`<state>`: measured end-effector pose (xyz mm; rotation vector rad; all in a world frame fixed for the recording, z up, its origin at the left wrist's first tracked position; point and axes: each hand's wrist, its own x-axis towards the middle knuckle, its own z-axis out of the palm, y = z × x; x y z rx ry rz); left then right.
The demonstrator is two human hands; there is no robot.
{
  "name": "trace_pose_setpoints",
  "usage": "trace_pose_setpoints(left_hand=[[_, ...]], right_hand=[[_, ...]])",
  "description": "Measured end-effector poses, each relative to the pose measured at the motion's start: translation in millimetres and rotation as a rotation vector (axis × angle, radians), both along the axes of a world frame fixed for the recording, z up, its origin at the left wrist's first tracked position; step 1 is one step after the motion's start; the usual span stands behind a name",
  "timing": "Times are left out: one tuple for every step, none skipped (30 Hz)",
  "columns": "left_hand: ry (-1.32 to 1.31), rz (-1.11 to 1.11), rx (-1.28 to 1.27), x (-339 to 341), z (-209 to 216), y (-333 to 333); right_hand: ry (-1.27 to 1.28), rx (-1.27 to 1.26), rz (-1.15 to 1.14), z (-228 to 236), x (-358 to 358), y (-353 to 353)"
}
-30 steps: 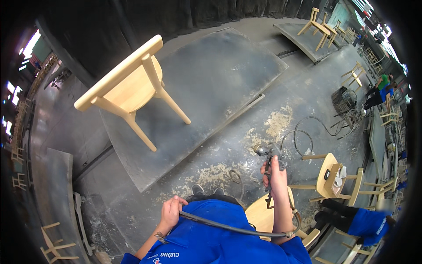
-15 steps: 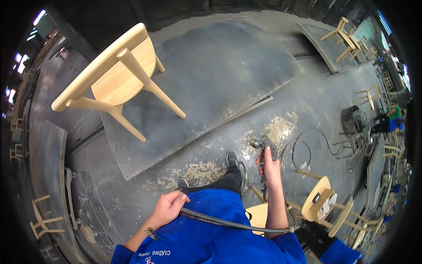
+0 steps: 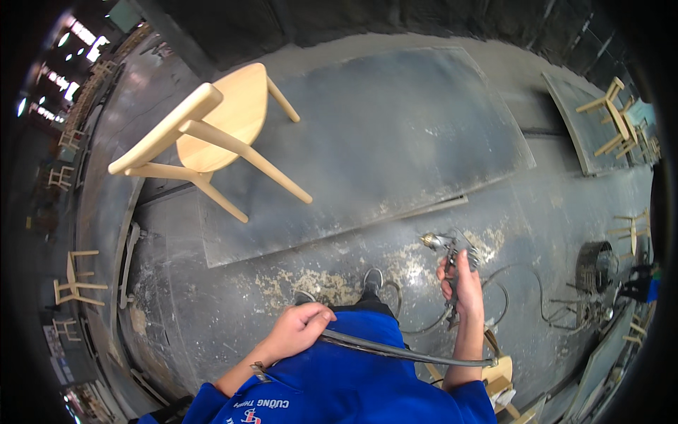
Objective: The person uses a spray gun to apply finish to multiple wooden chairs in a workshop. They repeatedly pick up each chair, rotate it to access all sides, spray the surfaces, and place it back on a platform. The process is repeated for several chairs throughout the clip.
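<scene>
My right hand (image 3: pixel 462 284) is wrapped round the handle of a spray gun (image 3: pixel 450 249), its brass-coloured nozzle pointing left and away from me. At my waist my left hand (image 3: pixel 298 331) is closed on a dark hose (image 3: pixel 402 351), which runs across my blue shirt to my right forearm. A pale wooden chair (image 3: pixel 220 120) with a curved backrest stands beyond my left hand, at the left end of a large dark board (image 3: pixel 367 148). Neither hand touches the chair.
Hose loops lie on the floor (image 3: pixel 522 247) at right, near a dark round drum (image 3: pixel 595 265). More wooden chairs (image 3: pixel 613 120) stand at far right, and another chair (image 3: pixel 79 283) is at left. Beside my right elbow is a wooden seat (image 3: pixel 498 374). A person (image 3: pixel 639 284) is at the right rim.
The view has swung round, so the chair and board sit differently in it. Both hands appear farther right, still holding the spray gun and the hose.
</scene>
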<state>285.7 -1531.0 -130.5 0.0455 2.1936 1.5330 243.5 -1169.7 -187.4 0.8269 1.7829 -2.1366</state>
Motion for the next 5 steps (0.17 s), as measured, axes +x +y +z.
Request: trace_pose_setpoints(left_hand=[[-0.020, -0.023, 0.011, -2.0, 1.2, 4.9], [-0.037, -0.028, 0.011, -3.6, 2.8, 9.0], [-0.043, -0.036, 0.002, -5.0, 4.3, 12.6], [-0.051, -0.048, -0.016, -5.3, 6.9, 15.6], [-0.031, -0.027, -0.008, -5.4, 9.6, 16.4]], right_hand=[[0.024, -0.047, 0.005, 7.8, 0.4, 5.1], [0.047, -0.098, 0.011, 14.7, 1.0, 9.8], [0.093, -0.136, 0.027, 20.8, 3.1, 13.9], [0.145, -0.193, 0.035, 26.0, 4.2, 18.9], [0.235, -0.258, 0.059, 29.5, 5.2, 22.4]])
